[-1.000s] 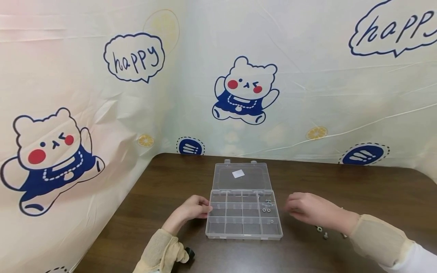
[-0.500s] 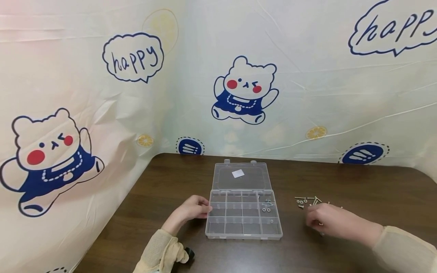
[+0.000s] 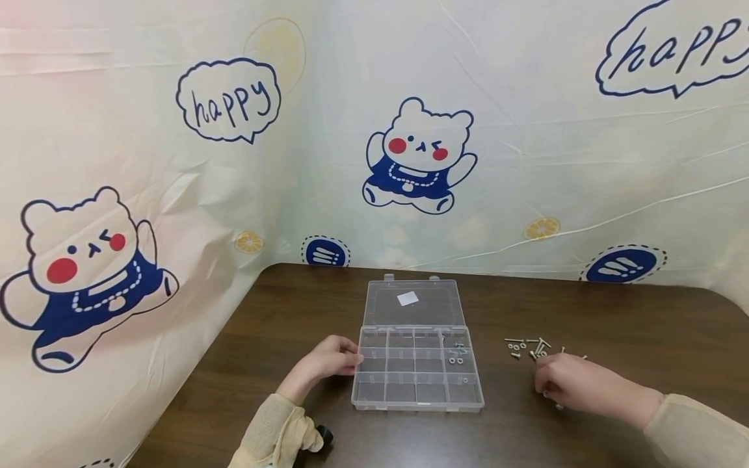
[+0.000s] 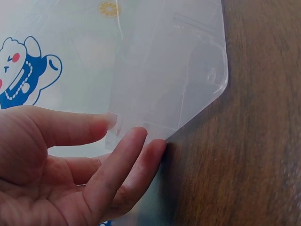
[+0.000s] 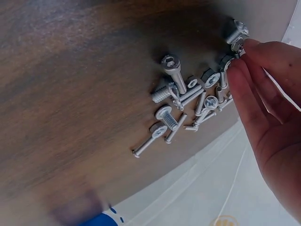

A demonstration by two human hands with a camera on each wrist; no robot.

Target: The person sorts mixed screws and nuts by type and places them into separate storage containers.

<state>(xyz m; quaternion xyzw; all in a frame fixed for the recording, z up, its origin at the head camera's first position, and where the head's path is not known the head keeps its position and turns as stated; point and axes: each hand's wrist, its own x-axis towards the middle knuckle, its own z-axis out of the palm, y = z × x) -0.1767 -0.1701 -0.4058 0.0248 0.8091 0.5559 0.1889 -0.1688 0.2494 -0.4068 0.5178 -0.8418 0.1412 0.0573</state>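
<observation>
A clear plastic compartment box (image 3: 418, 408) lies with its lid open toward the back. Thumb and fingers of my left hand (image 3: 330, 356) hold its left side, and in the left wrist view they meet at a corner of the see-through wall (image 4: 155, 84). A few small screws (image 3: 460, 350) and nuts (image 3: 456, 361) occupy the right-hand column. Over a pile of loose hardware, my right hand (image 3: 570, 380) pinches a small nut (image 5: 237, 45) between thumb and fingertip. A thick bolt (image 5: 235, 32) lies just beyond the fingertips, and a socket-head bolt (image 5: 171, 66) is nearby.
Loose screws (image 3: 531, 340) and nuts lie scattered right of the box on the brown wooden table (image 3: 316, 299). A white label (image 3: 407, 298) shows on the lid. Something black (image 3: 324, 434) is at the left wrist. Printed cloth (image 3: 515, 117) hangs behind.
My right hand has moved right, from beside the box to the loose hardware, uncovering several screws. My left hand stays on the box.
</observation>
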